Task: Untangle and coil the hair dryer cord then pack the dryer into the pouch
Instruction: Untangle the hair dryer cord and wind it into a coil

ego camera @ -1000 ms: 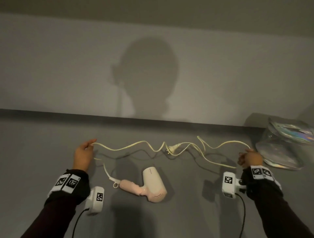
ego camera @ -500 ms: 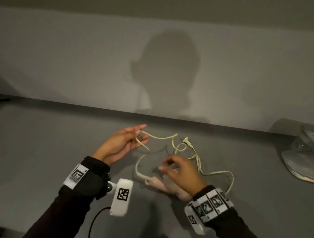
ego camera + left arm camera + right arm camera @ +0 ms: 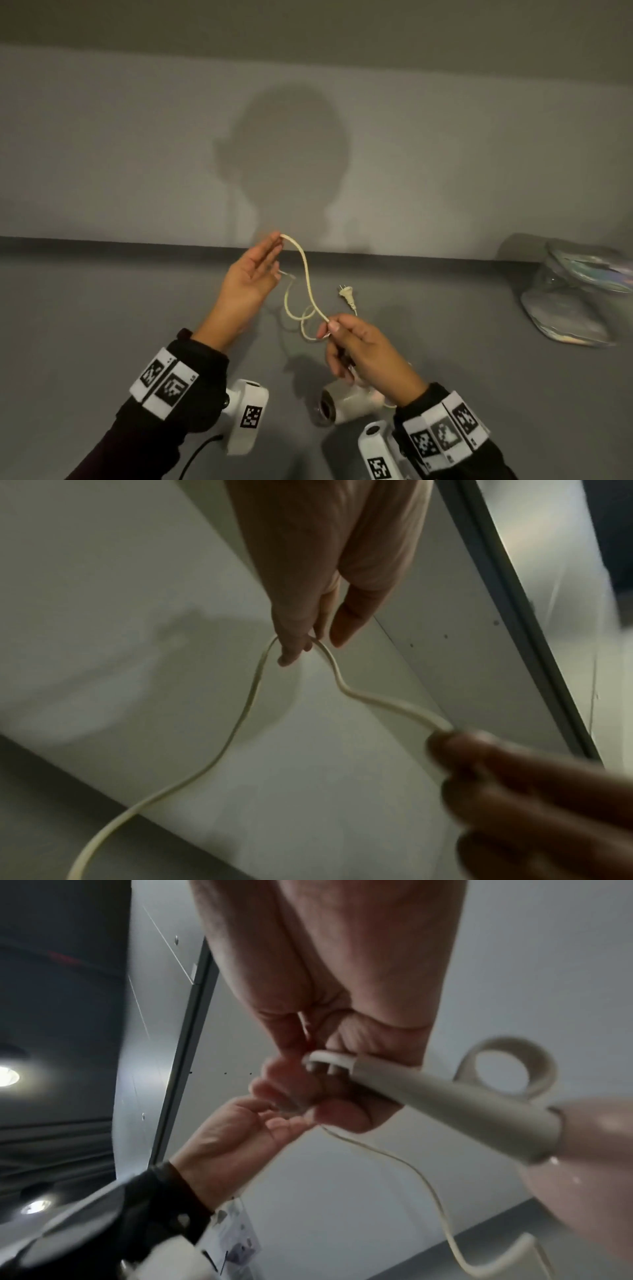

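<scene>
The cream cord loops over the straight fingertips of my raised left hand and runs down to my right hand, which pinches it between thumb and curled fingers. In the left wrist view the cord bends round a fingertip. Its plug hangs free just beyond my right hand. The pink hair dryer sits below my right wrist, mostly hidden; I cannot tell whether it touches the table. The right wrist view shows the dryer with its grey cord sleeve and hang loop close under my curled fingers.
A translucent, iridescent pouch lies at the far right of the grey table, against the back wall. White wrist cameras hang under both forearms.
Both hands came in from far apart. The left hand rose with the cord over its fingers. The right hand took the cord near the dryer, which has shifted under my right wrist.
</scene>
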A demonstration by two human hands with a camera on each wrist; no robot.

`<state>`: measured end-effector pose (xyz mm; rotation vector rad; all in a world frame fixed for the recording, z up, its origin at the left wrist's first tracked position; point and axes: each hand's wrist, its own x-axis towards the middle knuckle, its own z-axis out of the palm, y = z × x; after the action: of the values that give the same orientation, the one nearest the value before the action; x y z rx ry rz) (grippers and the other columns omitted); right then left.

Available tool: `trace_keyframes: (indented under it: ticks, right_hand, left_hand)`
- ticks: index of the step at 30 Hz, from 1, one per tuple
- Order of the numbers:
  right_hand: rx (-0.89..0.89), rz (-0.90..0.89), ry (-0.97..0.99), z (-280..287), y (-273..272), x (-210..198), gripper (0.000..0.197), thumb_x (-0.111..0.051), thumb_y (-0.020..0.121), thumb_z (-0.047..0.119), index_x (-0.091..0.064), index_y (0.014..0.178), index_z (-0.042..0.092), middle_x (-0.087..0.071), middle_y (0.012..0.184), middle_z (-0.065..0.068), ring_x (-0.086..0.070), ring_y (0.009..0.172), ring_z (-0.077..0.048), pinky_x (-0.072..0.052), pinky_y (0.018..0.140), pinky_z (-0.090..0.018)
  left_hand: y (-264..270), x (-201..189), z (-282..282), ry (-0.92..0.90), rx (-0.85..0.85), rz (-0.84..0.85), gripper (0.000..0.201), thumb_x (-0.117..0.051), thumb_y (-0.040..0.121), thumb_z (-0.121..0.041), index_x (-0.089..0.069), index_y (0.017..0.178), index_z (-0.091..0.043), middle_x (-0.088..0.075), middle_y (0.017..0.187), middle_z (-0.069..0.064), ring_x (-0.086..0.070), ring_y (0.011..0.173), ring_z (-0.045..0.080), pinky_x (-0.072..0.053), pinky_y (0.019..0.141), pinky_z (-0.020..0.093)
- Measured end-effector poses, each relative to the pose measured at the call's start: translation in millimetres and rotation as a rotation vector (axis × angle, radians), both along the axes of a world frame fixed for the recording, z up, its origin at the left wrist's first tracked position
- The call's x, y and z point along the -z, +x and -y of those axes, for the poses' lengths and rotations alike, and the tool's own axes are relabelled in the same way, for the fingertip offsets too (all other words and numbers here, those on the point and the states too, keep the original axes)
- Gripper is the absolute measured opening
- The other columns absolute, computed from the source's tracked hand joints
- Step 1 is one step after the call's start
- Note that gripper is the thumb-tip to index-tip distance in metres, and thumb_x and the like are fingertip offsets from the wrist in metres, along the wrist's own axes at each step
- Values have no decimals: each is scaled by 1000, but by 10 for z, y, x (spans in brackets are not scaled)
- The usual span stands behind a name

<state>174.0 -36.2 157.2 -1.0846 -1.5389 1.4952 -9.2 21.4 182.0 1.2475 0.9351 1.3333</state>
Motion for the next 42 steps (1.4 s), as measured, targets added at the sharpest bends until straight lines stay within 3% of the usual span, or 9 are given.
trace_keyframes:
  ticks: [10,17,21,24,28,31,34,38,42]
  right_hand:
    - [236,124,378,-83,127,16,42,-50,76,42,-71,84,7,-15,152,5,-12,142,-13,-12,117,-34]
    - [-145,324,526,-335,340,-226,34,-50,78,29,-60,72,-4,-24,143,18,3,142,-7,26,107,-42]
    - [-208,174,273,-488,314,-162,4,-48,81,9,-47,80,5,-64,100,-12,-58,105,-13,-22,110,-28]
    - [-123,-32,106,-543,357,39,22,-45,86,-7,-39,87,14,-60,64,-2,-60,59,-7,-51,63,-18]
    - [-60,51,203,-490,307,298,12,-54,85,10,-58,88,20,-59,75,-2,-57,68,-1,-49,69,-16]
    - [-51,185,323,-497,289,419,18,-58,83,13,-63,79,30,-61,72,9,-55,74,1,-44,74,-14]
    - [34,198,240,-508,442,494,18,-58,85,7,-67,75,18,-60,54,6,-57,58,1,-45,62,-13]
    - [97,-36,-67,-389,592,439,18,-54,84,14,-67,73,15,-40,38,4,-44,30,-8,-46,43,-20]
    - [-130,663,396,-255,588,189,10,-59,84,35,-70,85,35,-69,71,3,-59,62,-7,-50,63,-23]
  left_hand:
    - [558,196,325,-385,463,35,45,-42,84,-53,-56,115,-23,-70,102,-2,-67,89,7,-54,79,19]
    - [668,185,563,-282,525,-141,59,-27,88,-55,-64,67,-13,-35,35,-8,-43,40,8,-45,58,19]
    - [544,82,510,-327,525,63,45,-48,80,-48,-53,51,-15,-30,32,-11,-22,31,4,-30,43,20]
    - [339,-51,431,-295,564,248,35,-69,69,-49,-64,68,-14,-36,35,-12,-22,29,0,-24,34,11]
    - [169,-183,385,-265,595,444,53,-66,72,-21,-55,124,-22,-70,89,-4,-38,35,2,-32,27,9]
    - [71,-187,334,-215,838,787,72,-28,83,10,-24,142,-32,-27,151,6,-65,99,33,-60,54,31]
    - [-27,-285,284,-121,930,967,91,-4,75,20,-10,142,-42,1,150,12,-16,135,52,-58,73,51]
    - [-133,-406,226,-115,647,680,100,-30,62,20,-21,140,-43,-22,155,4,-34,131,44,-56,84,45]
    - [-58,-291,165,-89,385,344,104,-39,53,15,-30,133,-51,-41,145,-5,-50,125,30,-45,102,38]
